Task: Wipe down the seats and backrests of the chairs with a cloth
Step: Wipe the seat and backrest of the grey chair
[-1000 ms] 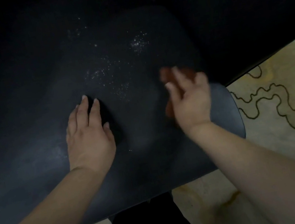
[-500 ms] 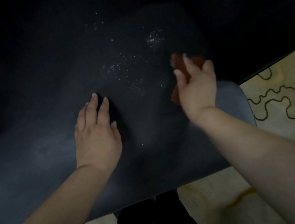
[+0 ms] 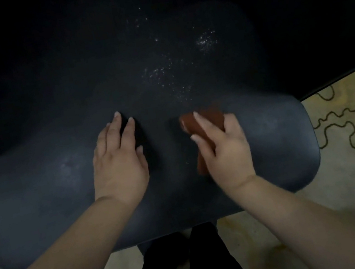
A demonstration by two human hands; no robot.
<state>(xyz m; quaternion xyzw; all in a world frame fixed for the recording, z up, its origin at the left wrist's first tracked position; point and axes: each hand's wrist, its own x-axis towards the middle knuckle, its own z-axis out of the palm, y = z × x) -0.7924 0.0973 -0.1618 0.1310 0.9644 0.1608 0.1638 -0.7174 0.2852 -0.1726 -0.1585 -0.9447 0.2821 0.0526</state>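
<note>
Cloth (image 3: 203,127) under right hand (image 3: 224,149), left hand (image 3: 118,163) flat on seat (image 3: 275,141)

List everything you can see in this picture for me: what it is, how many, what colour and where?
chair seat: one, dark blue-grey, fills the middle of the view
white specks: a scatter, on the seat beyond the hands
cloth: one, reddish-brown, on the seat under the right hand
floor covering: one, pale yellow with dark wavy lines, right of the seat
trouser legs: two, black, at the bottom below the seat's near edge
left hand: one, lies flat on the seat, fingers straight
right hand: one, holds the cloth against the seat
</note>
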